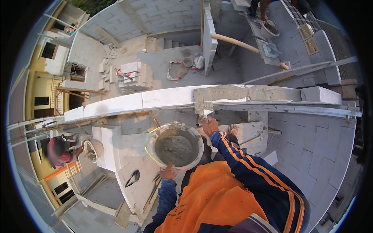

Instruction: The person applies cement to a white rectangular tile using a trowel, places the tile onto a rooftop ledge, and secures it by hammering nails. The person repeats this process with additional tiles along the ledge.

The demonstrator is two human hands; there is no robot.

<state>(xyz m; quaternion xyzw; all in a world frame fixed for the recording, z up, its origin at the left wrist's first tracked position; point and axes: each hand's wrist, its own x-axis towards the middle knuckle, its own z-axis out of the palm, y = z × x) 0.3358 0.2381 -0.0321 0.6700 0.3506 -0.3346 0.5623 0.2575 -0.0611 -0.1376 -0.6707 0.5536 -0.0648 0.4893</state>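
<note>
My right hand [210,125] is closed on the handle of a trowel [203,109], whose mortar-smeared blade is at the near edge of the wet grey mortar [248,93] spread on top of a row of white blocks [116,101]. A thin string runs along that wall top. My left hand [168,171] grips the lower rim of a bucket [176,145] of grey mortar with a yellow handle hanging at its left side, held in front of my body below the wall.
A co-worker [60,151] at the left is beside another bucket [93,149]; another person [264,11] at top right is by a bucket [270,28]. Below are stacked blocks [132,77] and stairs [171,43]. A bamboo pole [235,42], metal bars [326,66] and planks [252,136] surround me.
</note>
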